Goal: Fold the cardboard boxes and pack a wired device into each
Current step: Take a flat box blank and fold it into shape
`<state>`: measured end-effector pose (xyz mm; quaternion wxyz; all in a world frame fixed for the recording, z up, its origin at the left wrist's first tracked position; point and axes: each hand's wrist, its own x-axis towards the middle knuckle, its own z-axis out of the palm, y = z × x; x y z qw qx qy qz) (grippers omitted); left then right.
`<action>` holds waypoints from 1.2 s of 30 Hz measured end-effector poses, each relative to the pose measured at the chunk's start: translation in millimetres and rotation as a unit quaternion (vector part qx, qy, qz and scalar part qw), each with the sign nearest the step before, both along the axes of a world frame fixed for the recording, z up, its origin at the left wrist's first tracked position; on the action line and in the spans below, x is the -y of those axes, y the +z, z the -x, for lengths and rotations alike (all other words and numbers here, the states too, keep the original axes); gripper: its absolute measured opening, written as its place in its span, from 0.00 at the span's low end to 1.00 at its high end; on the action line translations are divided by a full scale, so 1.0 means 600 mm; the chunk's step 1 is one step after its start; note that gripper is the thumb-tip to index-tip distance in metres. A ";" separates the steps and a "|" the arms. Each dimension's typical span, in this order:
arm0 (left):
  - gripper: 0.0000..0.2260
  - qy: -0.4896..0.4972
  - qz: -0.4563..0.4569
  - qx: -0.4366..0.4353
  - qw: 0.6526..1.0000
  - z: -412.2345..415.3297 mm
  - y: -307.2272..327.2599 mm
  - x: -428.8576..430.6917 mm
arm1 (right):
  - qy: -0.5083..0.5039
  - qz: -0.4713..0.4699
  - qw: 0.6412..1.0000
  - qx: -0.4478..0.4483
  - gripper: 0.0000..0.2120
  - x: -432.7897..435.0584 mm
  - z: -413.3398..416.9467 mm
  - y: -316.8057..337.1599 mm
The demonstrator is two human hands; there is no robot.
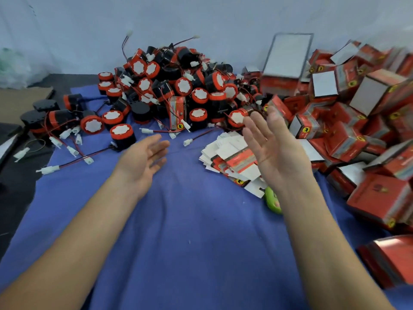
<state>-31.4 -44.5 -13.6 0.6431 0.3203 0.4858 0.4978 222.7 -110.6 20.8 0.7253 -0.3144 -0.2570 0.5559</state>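
Many folded boxes [357, 108] lie heaped at the right, but a big pile of devices [174, 86] ahead and flat boxes [232, 159] by the right hand [274, 148] are unpacked, while it and the left hand [143, 157] hover apart, fingers loose, empty.

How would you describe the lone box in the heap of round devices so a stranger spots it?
Find the big heap of red-and-black round devices at the back of the blue cloth. At its front edge, near the middle, one box stands upright. It alone there is rectangular with printed sides; its neighbours are round with white faces.
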 end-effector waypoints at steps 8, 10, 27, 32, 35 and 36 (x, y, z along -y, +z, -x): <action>0.16 -0.013 -0.147 -0.257 0.955 -0.075 -0.037 0.014 | -0.023 0.220 0.539 0.813 0.42 -0.029 0.060 -0.055; 0.16 -0.038 -0.183 -0.343 0.921 -0.084 -0.049 0.021 | -0.039 0.212 0.466 0.858 0.31 -0.027 0.079 -0.073; 0.32 0.075 -0.416 -0.350 0.836 -0.055 -0.036 0.052 | -0.202 -0.163 0.706 0.659 0.17 0.018 0.114 -0.050; 0.09 0.050 -0.492 -0.497 0.713 -0.072 -0.039 0.067 | -0.239 -0.099 0.704 0.662 0.18 0.011 0.094 -0.062; 0.11 0.052 -0.529 -0.538 0.655 -0.072 -0.036 0.071 | -0.235 -0.024 0.736 0.635 0.21 0.011 0.087 -0.069; 0.12 0.049 -0.534 -0.538 0.651 -0.072 -0.035 0.072 | -0.231 -0.010 0.745 0.625 0.21 0.011 0.084 -0.070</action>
